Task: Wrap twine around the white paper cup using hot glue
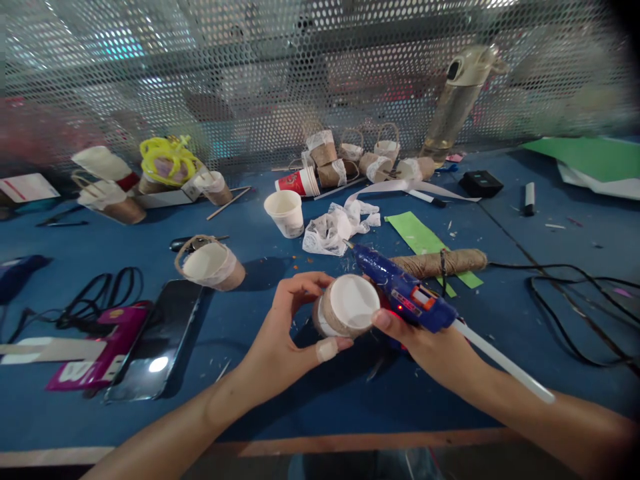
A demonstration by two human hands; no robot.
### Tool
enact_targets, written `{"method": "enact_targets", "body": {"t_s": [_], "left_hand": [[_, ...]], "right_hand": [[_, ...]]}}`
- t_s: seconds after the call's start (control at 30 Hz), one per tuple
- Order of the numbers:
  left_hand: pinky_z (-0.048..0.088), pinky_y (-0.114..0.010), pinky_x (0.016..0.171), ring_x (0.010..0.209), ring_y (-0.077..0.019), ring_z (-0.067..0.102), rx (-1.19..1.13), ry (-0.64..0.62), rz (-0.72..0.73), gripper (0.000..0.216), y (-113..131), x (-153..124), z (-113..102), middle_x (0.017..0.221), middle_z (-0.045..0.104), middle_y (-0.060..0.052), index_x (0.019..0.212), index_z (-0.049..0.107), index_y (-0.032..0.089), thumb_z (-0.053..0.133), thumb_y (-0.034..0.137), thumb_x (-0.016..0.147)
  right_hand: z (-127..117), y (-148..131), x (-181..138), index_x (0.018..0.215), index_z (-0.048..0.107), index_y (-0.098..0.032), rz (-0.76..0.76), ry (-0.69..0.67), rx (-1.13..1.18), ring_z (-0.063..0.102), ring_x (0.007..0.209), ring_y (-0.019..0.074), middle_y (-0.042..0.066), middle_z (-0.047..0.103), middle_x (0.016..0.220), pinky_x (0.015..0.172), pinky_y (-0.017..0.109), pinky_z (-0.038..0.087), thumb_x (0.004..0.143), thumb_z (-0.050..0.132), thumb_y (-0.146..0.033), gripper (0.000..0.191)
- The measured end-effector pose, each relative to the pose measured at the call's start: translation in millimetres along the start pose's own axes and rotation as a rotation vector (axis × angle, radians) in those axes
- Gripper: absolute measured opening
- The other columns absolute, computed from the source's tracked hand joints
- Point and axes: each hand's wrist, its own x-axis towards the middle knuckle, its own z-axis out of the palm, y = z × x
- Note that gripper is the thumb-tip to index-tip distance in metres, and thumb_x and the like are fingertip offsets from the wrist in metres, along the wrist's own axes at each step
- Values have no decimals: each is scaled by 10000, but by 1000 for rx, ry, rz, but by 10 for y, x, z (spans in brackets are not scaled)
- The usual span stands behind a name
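You are looking down at a blue tabletop (350,400) crowded with craft supplies. Your left hand (285,330) is curling around a small paper cup (346,307) wrapped in brown twine, fingers over the top of it and thumb, wearing a plaster, pressing on the near side. The cup is lying tipped on its side just above the tabletop, white base facing you, in the middle of the view. Your right hand (425,343) is gripping a blue hot glue gun (403,290) by its handle, with the thumb tip touching the cup's rim. The gun's nozzle is pointing up and away to the left, passing just behind the cup, and a white glue stick (505,363) is sticking out of its back toward your right forearm. A red light is glowing on the gun's body.

Just beyond the gun, a spool of twine (440,262) is lying across a green paper strip (415,233). A bundle of white lace (335,230) is sitting near an upright white cup (285,212). To the left, a finished cup basket with a handle (213,265) is resting on its side, beside a dark phone (155,340) and a pink card (100,353). More decorated cups (360,160) are clustering at the back against a perforated metal screen (250,80), along with what seems to be a tall bottle (457,100), though it is blurred.
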Motion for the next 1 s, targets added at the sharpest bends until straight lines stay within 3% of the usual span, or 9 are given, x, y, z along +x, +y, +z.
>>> {"method": "enact_targets", "body": {"t_s": [0.17, 0.3, 0.4, 0.53, 0.63, 0.8, 1.0], "left_hand": [[543, -295, 1001, 1188, -199, 661, -191, -8, -148, 456, 22, 47, -62, 1283, 661, -28, 1288, 574, 361, 783, 248, 898], [570, -338, 989, 1232, -238, 671, -359, -40, -207, 546, 29, 86, -67, 1389, 669, -57, 1432, 507, 414, 725, 285, 949], [570, -386, 1019, 1245, -255, 678, -373, -21, -216, 620, 35, 86, -58, 1419, 670, -63, 1504, 442, 450, 701, 283, 966], [574, -402, 1034, 1272, -281, 668, -348, -37, -215, 576, 34, 68, -61, 1469, 644, -66, 1476, 503, 432, 713, 308, 954], [563, -398, 1062, 1299, -274, 654, -321, -72, -209, 750, 42, 59, -53, 1488, 626, -46, 1522, 404, 476, 776, 266, 905], [590, -344, 1013, 1199, -241, 708, -302, -10, -239, 761, 52, 84, -31, 1375, 685, -35, 1476, 412, 457, 805, 211, 872], [623, -307, 919, 1093, -216, 722, -485, 110, -279, 680, 20, 108, -48, 1264, 724, -26, 1422, 517, 428, 829, 244, 847]], "right_hand": [[26, -45, -1, 1040, 760, -341, 4, -17, 72, 770, 1101, 343, 6, 831, 1084, 1027, 536, 612, 655, 938, -380, 426], [46, -53, 13, 976, 741, -349, 38, -7, 127, 807, 965, 302, -20, 835, 1024, 950, 497, 663, 677, 931, -318, 356], [43, -36, 17, 1004, 744, -351, 25, -33, 121, 798, 1001, 297, -8, 825, 1086, 957, 489, 663, 710, 919, -329, 343], [32, 13, 11, 1064, 737, -319, 63, -52, 107, 782, 1054, 306, 35, 806, 1141, 991, 517, 639, 760, 876, -310, 334], [36, 56, 3, 1098, 713, -313, 96, -38, 153, 797, 991, 293, 38, 805, 1084, 936, 503, 655, 751, 867, -250, 384], [35, 129, 0, 1092, 708, -324, 7, -97, 149, 781, 1054, 269, 24, 780, 1218, 964, 441, 637, 765, 876, -275, 371], [-50, 194, 43, 1000, 704, -273, -139, 27, -42, 765, 983, 233, 27, 792, 1074, 902, 360, 616, 865, 801, -297, 168]]}}
